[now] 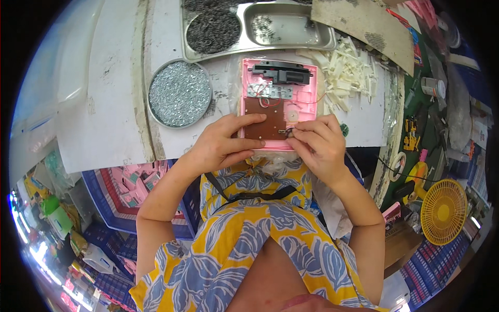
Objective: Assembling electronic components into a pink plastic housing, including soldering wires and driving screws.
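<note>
A shallow pink plastic housing [313, 99] lies at the near edge of the table in front of me. It contains a brown circuit board [267, 123], a black plastic mechanism [283, 74], a silvery metal plate [280, 92], thin red wires and a pale round wheel [292, 115]. My left hand [224, 141] rests over the housing's left side, its fingers stretched apart and their tips on the board. With thumb and fingertips together, my right hand [321, 145] pinches a small dark part [289, 133] at the board's right edge. Fingers partly hide that part, so its kind is unclear.
A round dish of silvery screws [179, 93] stands left. Behind sits a metal tray [218, 49] of small dark pieces. White plastic strips [351, 73] are heaped right, below a worn board [364, 26]. A blue crate [112, 221] and yellow fan [443, 212] flank me.
</note>
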`<state>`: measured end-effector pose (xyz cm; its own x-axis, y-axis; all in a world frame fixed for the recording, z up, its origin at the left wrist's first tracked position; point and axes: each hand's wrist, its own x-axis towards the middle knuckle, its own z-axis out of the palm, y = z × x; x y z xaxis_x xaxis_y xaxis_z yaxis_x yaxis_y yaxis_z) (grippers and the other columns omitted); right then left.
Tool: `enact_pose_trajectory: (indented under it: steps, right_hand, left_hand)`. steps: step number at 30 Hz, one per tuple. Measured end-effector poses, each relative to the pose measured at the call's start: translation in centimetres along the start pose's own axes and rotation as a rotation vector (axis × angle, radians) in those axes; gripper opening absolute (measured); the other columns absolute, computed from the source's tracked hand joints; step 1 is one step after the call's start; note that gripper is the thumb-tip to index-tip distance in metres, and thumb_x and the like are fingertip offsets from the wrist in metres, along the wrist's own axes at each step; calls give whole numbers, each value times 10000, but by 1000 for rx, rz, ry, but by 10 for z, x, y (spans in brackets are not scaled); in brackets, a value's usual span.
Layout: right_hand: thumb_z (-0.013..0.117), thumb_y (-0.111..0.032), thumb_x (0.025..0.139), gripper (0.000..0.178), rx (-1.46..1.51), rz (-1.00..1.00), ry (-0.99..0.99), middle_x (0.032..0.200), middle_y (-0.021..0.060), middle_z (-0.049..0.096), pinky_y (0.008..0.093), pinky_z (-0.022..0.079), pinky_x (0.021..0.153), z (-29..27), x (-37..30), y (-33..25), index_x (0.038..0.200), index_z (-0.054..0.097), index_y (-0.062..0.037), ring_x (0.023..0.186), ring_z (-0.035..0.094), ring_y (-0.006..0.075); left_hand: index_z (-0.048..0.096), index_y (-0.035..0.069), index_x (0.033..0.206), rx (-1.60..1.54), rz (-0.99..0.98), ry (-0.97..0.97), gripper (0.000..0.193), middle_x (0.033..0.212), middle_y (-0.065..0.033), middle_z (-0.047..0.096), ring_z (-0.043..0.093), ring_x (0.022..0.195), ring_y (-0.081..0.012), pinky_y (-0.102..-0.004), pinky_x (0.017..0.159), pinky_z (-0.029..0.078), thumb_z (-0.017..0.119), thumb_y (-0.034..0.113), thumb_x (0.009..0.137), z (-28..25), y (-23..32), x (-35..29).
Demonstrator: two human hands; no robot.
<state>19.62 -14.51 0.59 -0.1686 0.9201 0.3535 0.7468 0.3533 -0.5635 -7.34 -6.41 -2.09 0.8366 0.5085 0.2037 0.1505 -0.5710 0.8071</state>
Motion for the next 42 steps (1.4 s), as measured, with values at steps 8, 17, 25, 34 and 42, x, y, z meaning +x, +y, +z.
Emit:
enact_pose_trajectory:
  steps: [8,17,25,34,42]
  right_hand:
    - [877,-96,656,239,141,20,97,957,11,727,349,475,761,8,-13,13,862,757,-78,860,567,247]
    - [835,-89,693,188,-123,40,-41,935,11,683,378,484,776,-8,3,-15,851,734,-81,877,576,258]
    - [810,-55,720,197,-26,45,9,956,34,702,384,496,787,-21,3,2,900,732,-71,870,598,261]
    - [734,-43,805,198,-208,422,31,908,120,648,368,513,796,-66,3,74,995,680,-34,861,631,293]
    - [654,1,891,225,123,649,185,990,34,632,276,526,852,-103,0,96,1116,646,0,926,600,105]
  left_hand:
    - [775,164,1129,12,31,23,357,1465,-130,568,638,1053,-331,-406,852,520,797,164,773,4,0,2]
    - [770,168,1138,36,40,31,362,1471,-122,563,629,1083,-327,-414,874,520,795,174,777,2,1,0]
    - [756,158,1177,73,68,14,391,1483,-129,551,619,1122,-340,-422,903,515,793,198,790,-1,2,5]
    - [725,68,1018,357,-37,114,153,867,-111,671,621,722,-282,-367,657,507,728,159,894,-85,17,106]
    - [743,61,895,648,-226,25,237,883,-147,735,701,844,-375,-469,772,560,698,293,875,-58,-65,240]
